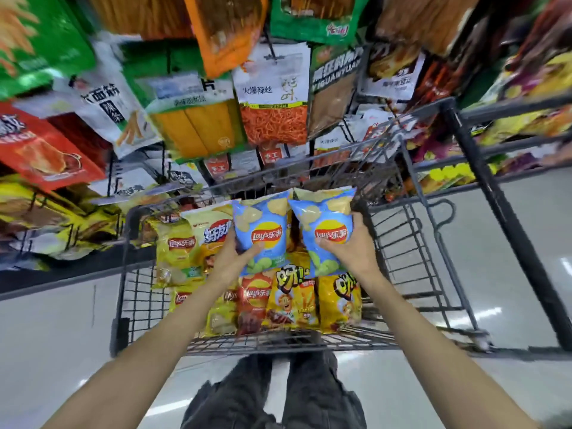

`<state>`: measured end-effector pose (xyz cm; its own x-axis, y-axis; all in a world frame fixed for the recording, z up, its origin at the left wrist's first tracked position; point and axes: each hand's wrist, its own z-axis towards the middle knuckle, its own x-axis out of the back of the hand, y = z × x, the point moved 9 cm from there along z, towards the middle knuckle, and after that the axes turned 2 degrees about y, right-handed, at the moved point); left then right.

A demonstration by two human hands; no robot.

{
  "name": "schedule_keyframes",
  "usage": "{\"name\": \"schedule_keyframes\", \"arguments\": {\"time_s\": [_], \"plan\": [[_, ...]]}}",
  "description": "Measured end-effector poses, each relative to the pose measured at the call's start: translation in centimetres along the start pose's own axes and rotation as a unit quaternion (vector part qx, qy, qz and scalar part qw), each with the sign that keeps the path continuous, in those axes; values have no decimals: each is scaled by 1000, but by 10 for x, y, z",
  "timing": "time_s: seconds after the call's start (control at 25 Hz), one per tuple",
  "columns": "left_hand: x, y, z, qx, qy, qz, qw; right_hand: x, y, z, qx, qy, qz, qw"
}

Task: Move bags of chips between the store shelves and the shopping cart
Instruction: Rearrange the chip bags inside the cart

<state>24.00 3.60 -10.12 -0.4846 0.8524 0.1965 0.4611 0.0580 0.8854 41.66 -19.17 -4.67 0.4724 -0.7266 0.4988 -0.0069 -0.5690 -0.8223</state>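
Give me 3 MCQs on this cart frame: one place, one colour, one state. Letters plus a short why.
1. Where are the two bags being held?
A. On the floor
B. Above the bags lying in the shopping cart
C. On a shelf hook

2. What is the main colour of the held bags?
A. Light blue
B. Purple
C. Black

3. What state are the hands in?
A. Both hang empty
B. Only the right hand holds a bag
C. Each grips one bag

Answers:
1 B: the left blue bag and the right blue bag sit over the shopping cart.
2 A: both fronts are light blue with a red and yellow logo.
3 C: the left hand and the right hand each curl round a bag's lower edge.
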Motion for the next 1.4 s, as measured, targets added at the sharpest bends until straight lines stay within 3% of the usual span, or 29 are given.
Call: {"name": "schedule_keyframes", "arguments": {"time_s": [0.28, 0.6, 0.96, 1.2, 1.4], "plan": [[-39, 58, -30, -90, -85, 41, 991, 73, -10, -94, 34, 130, 24, 991], [-170, 176, -76, -199, -135, 62, 969, 226, 6, -161, 10, 244, 26, 969], [-391, 317, -171, -313, -173, -26, 934, 452, 66, -229, 33, 331, 22, 943], [-525, 355, -205, -339, -205, -12, 918, 572, 127, -260, 8, 393, 22, 919], [-605, 382, -190, -345, -220, 6, 912, 638, 155, -229, 12, 396, 36, 917]]}}
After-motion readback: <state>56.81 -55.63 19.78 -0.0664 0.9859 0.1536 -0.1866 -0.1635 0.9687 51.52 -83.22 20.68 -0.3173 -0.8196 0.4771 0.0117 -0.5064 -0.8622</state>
